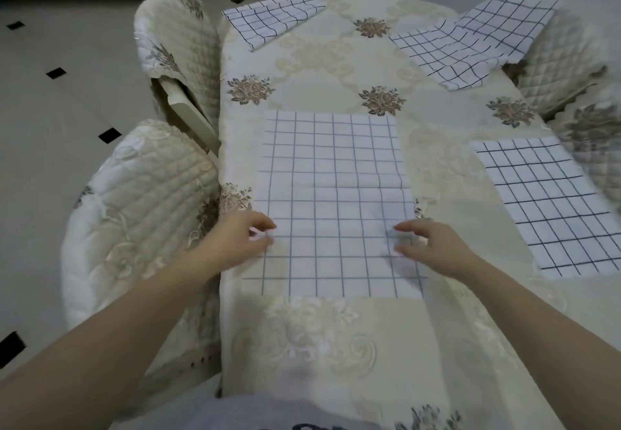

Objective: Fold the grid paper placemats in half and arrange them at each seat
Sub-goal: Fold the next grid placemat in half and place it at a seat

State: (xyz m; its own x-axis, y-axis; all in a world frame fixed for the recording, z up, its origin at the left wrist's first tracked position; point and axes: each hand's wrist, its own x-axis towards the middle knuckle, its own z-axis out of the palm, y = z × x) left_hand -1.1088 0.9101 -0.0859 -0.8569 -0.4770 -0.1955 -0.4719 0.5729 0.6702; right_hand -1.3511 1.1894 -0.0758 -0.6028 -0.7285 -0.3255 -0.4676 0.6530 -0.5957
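Observation:
A large white grid paper placemat (332,201) lies flat and unfolded on the table in front of me, with a faint crease across its middle. My left hand (243,238) is at its left edge with fingers loosely curled, fingertips touching the paper. My right hand (426,245) is at its right edge, fingers spread and relaxed over the paper. Whether either hand pinches the edge is unclear through blur. A folded placemat (272,18) lies at the far left. Another placemat (547,204) lies at the near right. At the far right a rumpled placemat (470,40) overhangs the edge.
The table wears a cream floral tablecloth (336,73). Quilted chairs stand at the left (144,214), the far left (174,36) and the right (564,70). Tiled floor with black diamonds lies to the left.

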